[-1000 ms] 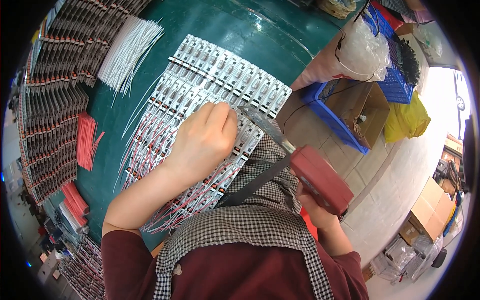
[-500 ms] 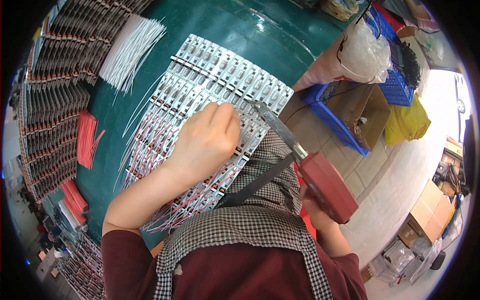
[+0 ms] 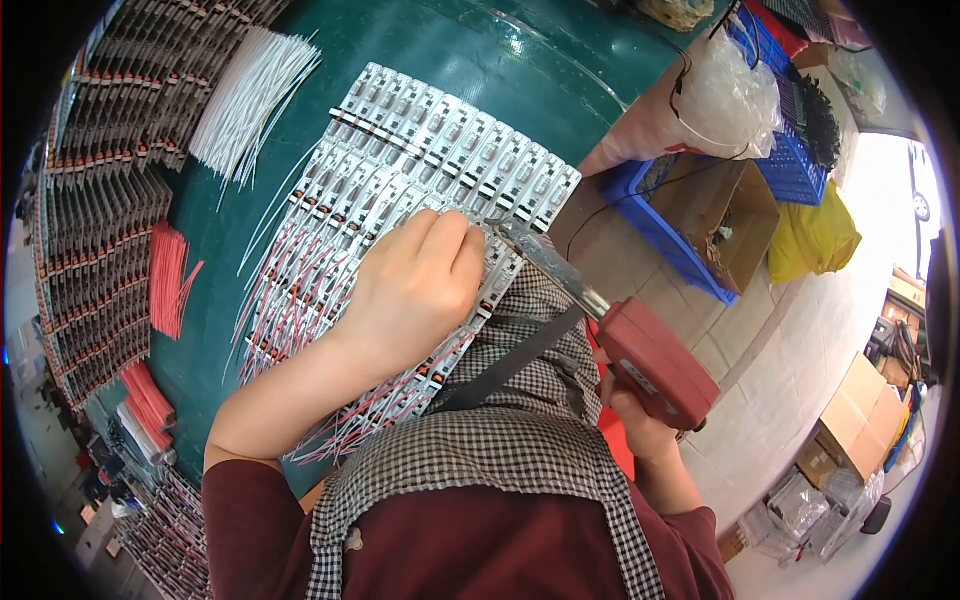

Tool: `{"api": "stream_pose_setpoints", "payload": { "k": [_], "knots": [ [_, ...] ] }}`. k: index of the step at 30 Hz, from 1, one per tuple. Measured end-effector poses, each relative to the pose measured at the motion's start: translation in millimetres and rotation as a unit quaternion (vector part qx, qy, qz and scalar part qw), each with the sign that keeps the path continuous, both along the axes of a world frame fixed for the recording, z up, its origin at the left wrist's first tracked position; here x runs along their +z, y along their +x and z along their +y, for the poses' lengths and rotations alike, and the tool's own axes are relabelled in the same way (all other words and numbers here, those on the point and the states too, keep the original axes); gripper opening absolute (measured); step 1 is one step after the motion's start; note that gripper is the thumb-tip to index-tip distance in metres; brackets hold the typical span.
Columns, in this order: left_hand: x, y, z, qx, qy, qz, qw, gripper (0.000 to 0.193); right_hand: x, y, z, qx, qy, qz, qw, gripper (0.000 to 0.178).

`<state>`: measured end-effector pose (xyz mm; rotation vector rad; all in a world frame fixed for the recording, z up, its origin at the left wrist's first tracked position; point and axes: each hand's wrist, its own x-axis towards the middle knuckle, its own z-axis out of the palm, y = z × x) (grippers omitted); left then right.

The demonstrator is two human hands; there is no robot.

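A panel of small circuit boards (image 3: 440,125) in rows lies at the table's edge, with thin red and white wires (image 3: 290,290) fanning off its left and near sides. Over the middle of this panel rests my left hand (image 3: 415,285), fingers curled closed; whatever they pinch is hidden beneath them. My right hand (image 3: 645,425) grips a red soldering gun (image 3: 660,360) from below. Its long metal shaft slants up-left, the tip reaching the boards just beside my left fingertips. Exact contact at the tip is too small to tell.
Bundles of white wires (image 3: 250,105) and red wires (image 3: 170,280) lie left on the green table (image 3: 400,35). Stacked board panels (image 3: 110,230) line the far left. To the right stand a blue crate (image 3: 690,255) with a cardboard box (image 3: 755,220) and a yellow bag (image 3: 815,230).
The soldering gun's tip has shifted slightly down and left, closer to my left fingers. The board panel has slid a little left in view. My left hand stays closed and has moved slightly right.
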<state>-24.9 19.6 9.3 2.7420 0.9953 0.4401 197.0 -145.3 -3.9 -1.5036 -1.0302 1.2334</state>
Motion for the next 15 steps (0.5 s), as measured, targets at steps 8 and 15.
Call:
{"api": "stream_pose_setpoints", "payload": {
  "k": [8,15],
  "knots": [
    [-8.2,1.2,2.0,-0.012,0.063,-0.025,0.998,0.013,1.3,-4.0,0.6,-0.007,-0.045,-0.004,0.999,0.065],
    [-5.8,1.1,1.7,-0.02,0.046,-0.012,0.999,0.013,-6.1,-3.4,8.0,0.039,0.123,-0.142,0.981,0.063]
  ]
}}
